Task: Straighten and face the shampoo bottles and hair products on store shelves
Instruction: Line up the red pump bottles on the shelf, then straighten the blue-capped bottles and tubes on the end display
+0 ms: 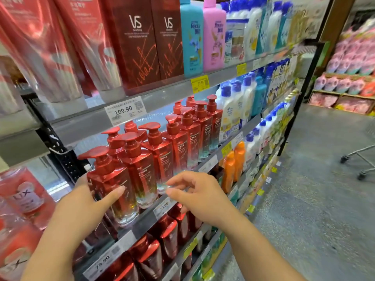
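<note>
Head cam, L hand (81, 201) grips front red bottle (113, 185), R hand (199, 196) loosely open, maybe touching nothing.

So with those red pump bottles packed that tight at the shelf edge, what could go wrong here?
1. The left hand grips the front red pump bottle right at the shelf lip; turning it carelessly might tip it off.
2. The neighbouring red bottles stand very close, so a nudge could knock several askew.
3. The right hand hovers by the 79.90 price tag and could snag it.
</note>
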